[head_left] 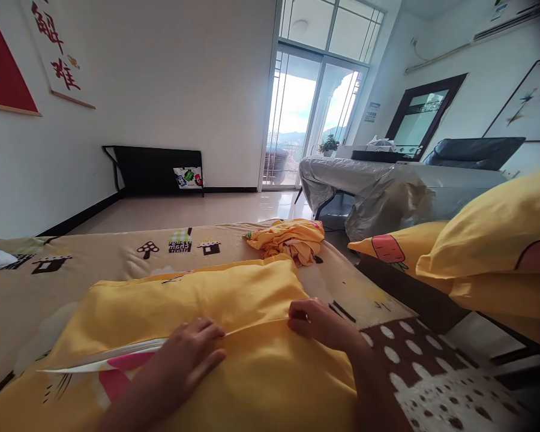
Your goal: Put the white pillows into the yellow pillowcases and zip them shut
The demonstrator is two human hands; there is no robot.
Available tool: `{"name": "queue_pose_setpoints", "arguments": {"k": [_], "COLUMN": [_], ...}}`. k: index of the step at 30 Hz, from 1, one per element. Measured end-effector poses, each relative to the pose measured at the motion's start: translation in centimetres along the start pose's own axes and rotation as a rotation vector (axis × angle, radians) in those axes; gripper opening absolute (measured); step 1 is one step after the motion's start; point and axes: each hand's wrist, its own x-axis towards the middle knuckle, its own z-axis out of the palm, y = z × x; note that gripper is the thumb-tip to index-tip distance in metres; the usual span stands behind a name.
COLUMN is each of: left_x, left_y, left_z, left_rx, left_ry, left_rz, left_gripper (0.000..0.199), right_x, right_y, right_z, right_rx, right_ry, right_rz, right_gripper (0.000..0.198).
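Observation:
A yellow pillowcase [252, 372], plumped out as if filled, lies in front of me on the bed. Along its seam a slit gapes at the left, showing a white edge and a pink printed patch [117, 375]. My left hand [184, 354] rests on the fabric beside this gap, fingertips at the seam and thumb spread away from them. Farther right, my right hand [312, 324] pinches the seam line between thumb and curled fingers. Whether a zipper slider sits beneath either hand cannot be seen. Past the pillow lies a crumpled orange-yellow cloth [292, 240].
A beige patterned sheet [234, 243] covers the bed. Yellow cushions [499, 240] are piled at the right, near a brown polka-dot cloth [400, 354]. Beyond stands a plastic-covered table [342, 171]. A black folded panel [153, 171] leans against the far wall.

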Motion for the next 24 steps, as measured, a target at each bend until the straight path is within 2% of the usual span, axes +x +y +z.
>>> {"name": "queue_pose_setpoints", "arguments": {"k": [4, 7, 9, 14, 18, 22, 24], "left_x": [-3.4, -4.2, -3.8, -3.0, -4.8, -5.0, -4.7], "left_y": [-5.4, -9.4, -11.2, -12.6, -13.5, -14.5, -15.5], "left_z": [-3.0, -3.5, -3.1, -2.6, -3.6, -2.6, -1.1], "left_rx": [-0.077, -0.084, -0.135, -0.313, -0.359, -0.286, -0.145], "left_ry": [0.049, 0.066, 0.048, -0.002, 0.074, 0.075, 0.160], "left_rz": [-0.142, -0.219, -0.248, -0.284, -0.340, -0.347, -0.324], "left_gripper": [0.033, 0.036, 0.037, 0.036, 0.039, 0.041, 0.044], "right_x": [0.3, 0.9, 1.5, 2.3, 2.8, 3.4, 3.4], "right_y": [0.6, 1.0, 1.3, 1.5, 2.1, 2.7, 2.8], "right_z": [0.1, 1.0, 1.8, 3.4, 4.5, 5.8, 6.2], "right_rx": [-0.029, -0.043, -0.033, -0.027, -0.054, -0.121, -0.141], "right_ry": [0.015, -0.020, -0.050, -0.082, -0.029, -0.012, -0.024], "right_rz": [-0.002, 0.033, 0.056, 0.070, 0.098, 0.081, 0.057], "right_gripper": [0.017, 0.015, 0.011, 0.008, 0.006, 0.009, 0.007]}}
